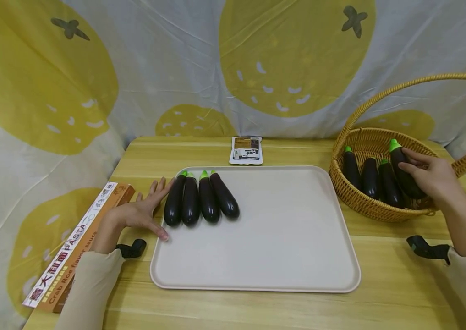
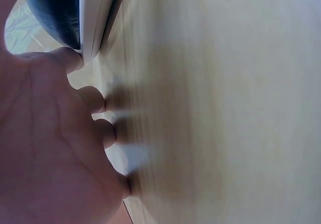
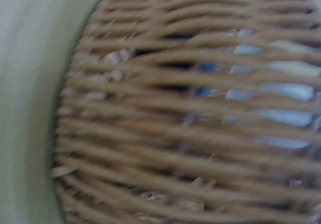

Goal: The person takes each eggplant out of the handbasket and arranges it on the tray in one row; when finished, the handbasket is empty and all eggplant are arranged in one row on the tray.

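Observation:
My right hand (image 1: pixel 435 176) grips a dark purple eggplant (image 1: pixel 406 176) with a bright green stem end, tilted inside the wicker basket (image 1: pixel 364 208). Beside it in the basket lie three more eggplants (image 1: pixel 370 178). In the right wrist view the basket's weave (image 3: pixel 175 103) fills most of the picture and hides that hand. My left hand (image 1: pixel 144 211) is at the left edge of the white tray (image 1: pixel 282 229), fingers spread, thumb over the rim. Several eggplants (image 1: pixel 190 201) lie side by side on the tray's left part, stems away from me. The left wrist view shows fingertips touching the wooden table (image 2: pixel 210 108).
A long pasta box (image 1: pixel 76 247) lies slanted at the left, beneath my left forearm. Behind the tray is a small flat packet (image 1: pixel 246 150). The basket's tall handle (image 1: pixel 402 85) arches over the right side. A fruit-patterned cloth (image 1: pixel 183 59) hangs behind the table.

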